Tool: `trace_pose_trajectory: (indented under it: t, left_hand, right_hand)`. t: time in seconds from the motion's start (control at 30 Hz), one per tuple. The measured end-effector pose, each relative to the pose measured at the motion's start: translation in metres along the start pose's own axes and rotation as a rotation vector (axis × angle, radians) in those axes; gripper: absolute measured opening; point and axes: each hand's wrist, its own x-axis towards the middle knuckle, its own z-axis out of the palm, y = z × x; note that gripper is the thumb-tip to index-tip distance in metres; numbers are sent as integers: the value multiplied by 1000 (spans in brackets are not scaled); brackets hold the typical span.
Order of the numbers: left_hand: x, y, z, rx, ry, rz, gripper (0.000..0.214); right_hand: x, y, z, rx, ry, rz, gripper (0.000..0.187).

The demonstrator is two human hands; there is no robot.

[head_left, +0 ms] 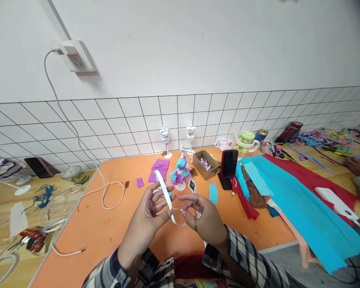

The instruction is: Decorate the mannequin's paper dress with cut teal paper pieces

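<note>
My left hand [147,216] pinches a white strip [165,192] that sticks up and away from me, above the orange table [102,224]. My right hand [204,218], with a ring on one finger, pinches the lower, curling end of the same strip close beside the left fingertips. Just beyond the hands stands a small doll figure in a blue and purple paper dress [180,172], with purple paper pieces [159,168] lying to its left.
Two white mini mannequins [165,140] stand at the tiled wall. A cardboard box [205,164], a propped phone [229,163], and blue and red crepe sheets [294,192] lie right. A white cable [108,192] runs left. Another person's hand [357,166] is far right.
</note>
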Motion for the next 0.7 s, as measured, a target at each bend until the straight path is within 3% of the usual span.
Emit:
trace_pose_trajectory:
  t: [0.1,0.27,0.5,0.57,0.7]
  left_hand:
    - [-3,5,-1,-37,-64,-66,69]
    - [-8,18,-3,-169,-179,-146,81]
    - [-9,26,-14,-240,-166,-141,93]
    - [-9,27,-14,-231,-140,-115,92]
    - [-9,26,-9,-151,-66,-43,92]
  right_hand:
    - [-1,-1,-10,189,-89,97,31]
    - [0,-1,-30,412,-411,215,49]
    - [5,-1,-54,250,-462,251,50]
    - [8,7,-59,168,-435,276,52]
    - [12,16,-69,-204,-86,213,48]
